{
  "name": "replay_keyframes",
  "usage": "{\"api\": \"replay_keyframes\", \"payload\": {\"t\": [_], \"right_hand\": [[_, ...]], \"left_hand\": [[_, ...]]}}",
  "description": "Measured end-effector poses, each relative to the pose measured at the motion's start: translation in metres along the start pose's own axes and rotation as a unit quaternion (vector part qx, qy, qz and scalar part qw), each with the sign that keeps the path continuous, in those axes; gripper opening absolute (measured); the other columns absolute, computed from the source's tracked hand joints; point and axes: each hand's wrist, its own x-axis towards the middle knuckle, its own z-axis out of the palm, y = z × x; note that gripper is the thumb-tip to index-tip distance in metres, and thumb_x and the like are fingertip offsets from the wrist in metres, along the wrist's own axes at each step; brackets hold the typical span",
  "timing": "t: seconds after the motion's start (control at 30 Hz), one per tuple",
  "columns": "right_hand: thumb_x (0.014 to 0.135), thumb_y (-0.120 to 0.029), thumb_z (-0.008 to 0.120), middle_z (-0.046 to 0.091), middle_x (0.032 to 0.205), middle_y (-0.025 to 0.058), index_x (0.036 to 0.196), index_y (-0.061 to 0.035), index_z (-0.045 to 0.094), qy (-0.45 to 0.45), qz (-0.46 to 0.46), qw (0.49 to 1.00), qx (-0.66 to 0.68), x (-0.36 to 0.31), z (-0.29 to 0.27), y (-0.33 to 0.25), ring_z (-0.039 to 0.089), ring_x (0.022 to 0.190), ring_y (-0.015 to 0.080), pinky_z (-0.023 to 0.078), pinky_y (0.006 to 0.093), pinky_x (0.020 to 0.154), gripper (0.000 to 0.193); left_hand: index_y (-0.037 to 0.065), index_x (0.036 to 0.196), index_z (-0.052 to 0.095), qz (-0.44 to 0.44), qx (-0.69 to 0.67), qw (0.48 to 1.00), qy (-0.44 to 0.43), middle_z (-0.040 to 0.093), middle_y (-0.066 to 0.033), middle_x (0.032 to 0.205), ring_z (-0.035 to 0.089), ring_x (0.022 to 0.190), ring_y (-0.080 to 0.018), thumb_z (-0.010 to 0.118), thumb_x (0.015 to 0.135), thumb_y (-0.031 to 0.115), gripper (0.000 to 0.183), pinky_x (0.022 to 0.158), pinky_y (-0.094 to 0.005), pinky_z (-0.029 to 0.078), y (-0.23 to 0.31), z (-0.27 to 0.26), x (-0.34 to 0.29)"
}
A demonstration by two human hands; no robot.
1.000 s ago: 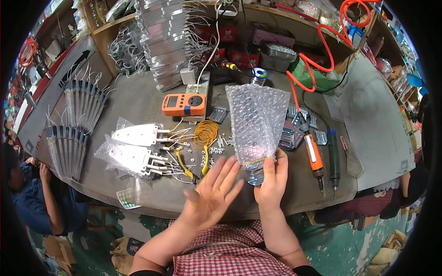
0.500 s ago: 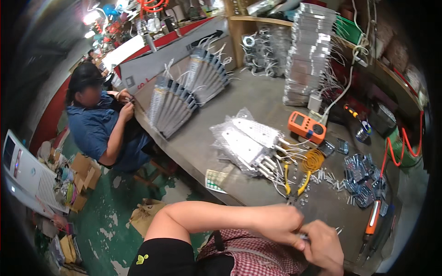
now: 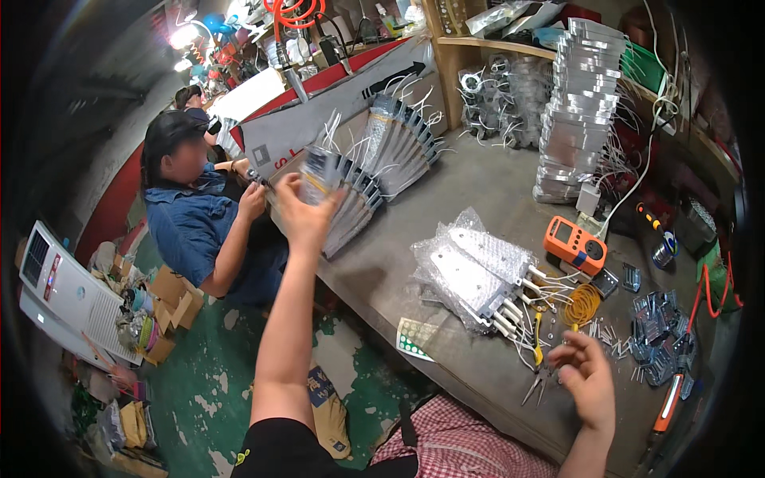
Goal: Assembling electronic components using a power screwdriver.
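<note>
My left hand (image 3: 305,215) is stretched out to the far left of the bench. Its thumb and fingers are spread around the upper end of a bubble-wrapped flat strip (image 3: 320,172) in a fanned row; I see no firm grip. My right hand (image 3: 588,381) hovers over the near right of the bench, fingers loosely bent and apart, with nothing visible in it. Close to it lie yellow-handled pliers (image 3: 539,350) and a coil of yellow wire (image 3: 582,304). White plates (image 3: 478,267) in bubble wrap, with white leads, lie in the middle.
A tall stack of silvery plates (image 3: 580,111) stands at the back right. Near it are an orange meter (image 3: 574,245), a pile of small blue-grey parts (image 3: 660,334) and an orange-handled tool (image 3: 668,402). A co-worker in a blue shirt (image 3: 191,219) sits at the left edge.
My hands were together at the near edge and have parted. The left reached far left to the fanned strips; the right opened and rose slightly. The view has shifted.
</note>
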Motion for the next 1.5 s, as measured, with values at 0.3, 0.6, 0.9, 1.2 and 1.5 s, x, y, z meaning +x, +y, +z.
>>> {"api": "replay_keyframes", "payload": {"t": [0.3, 0.6, 0.9, 1.2, 1.5], "right_hand": [[0.076, 0.002, 0.057, 0.060, 0.098, 0.0126, 0.122, 0.0010, 0.042, 0.004, 0.045, 0.999, 0.024, -0.013, 0.000, 0.022, 0.057, 0.093, 0.0192, 0.044, 0.0313, 0.084, 0.049], [0.080, -0.001, 0.060, 0.062, 0.097, 0.0088, 0.117, 0.0002, 0.051, -0.010, 0.054, 0.998, 0.003, -0.029, -0.017, 0.034, 0.059, 0.091, 0.0154, 0.047, 0.0288, 0.081, 0.039], [0.079, -0.007, 0.063, 0.063, 0.091, 0.0077, 0.110, -0.0028, 0.057, 0.031, 0.021, 0.984, -0.173, -0.049, -0.044, 0.030, 0.060, 0.081, 0.0147, 0.048, 0.0279, 0.075, 0.031], [0.075, -0.003, 0.062, 0.056, 0.079, 0.0120, 0.091, 0.0001, 0.058, 0.348, -0.206, 0.707, -0.580, -0.006, -0.153, 0.040, 0.057, 0.073, 0.0295, 0.045, 0.0362, 0.066, 0.017], [0.074, -0.008, 0.063, 0.060, 0.078, 0.0111, 0.084, -0.0045, 0.063, 0.300, 0.048, 0.868, -0.393, -0.045, -0.137, 0.007, 0.058, 0.074, 0.0264, 0.045, 0.0333, 0.061, 0.011]], "left_hand": [[0.003, 0.101, 0.054, 0.072, 0.166, 0.984, -0.003, 0.054, -0.0141, 0.100, 0.048, 0.100, -0.0312, 0.073, 0.071, 0.034, 0.047, 0.089, -0.0391, 0.036, -0.084, 0.022, 0.010], [0.004, 0.114, 0.053, 0.259, 0.135, 0.953, -0.079, 0.052, -0.0181, 0.114, 0.048, 0.106, -0.0334, 0.075, 0.068, 0.027, 0.056, 0.091, -0.0388, 0.039, 0.029, 0.043, -0.032], [0.007, 0.116, 0.051, 0.329, -0.061, 0.705, -0.625, 0.049, -0.0131, 0.112, 0.045, 0.107, -0.0322, 0.080, 0.054, 0.016, 0.070, 0.092, -0.0402, 0.039, 0.142, 0.053, -0.097], [0.002, 0.116, 0.043, 0.290, -0.096, 0.765, -0.567, 0.047, -0.0138, 0.107, 0.044, 0.105, -0.0335, 0.081, 0.048, 0.011, 0.077, 0.090, -0.0399, 0.039, 0.125, 0.036, -0.117], [0.003, 0.122, 0.035, -0.248, -0.549, 0.581, -0.547, 0.045, -0.0083, 0.103, 0.047, 0.093, -0.0155, 0.088, 0.050, 0.027, 0.093, 0.081, -0.0310, 0.040, 0.207, -0.037, -0.201]]}}
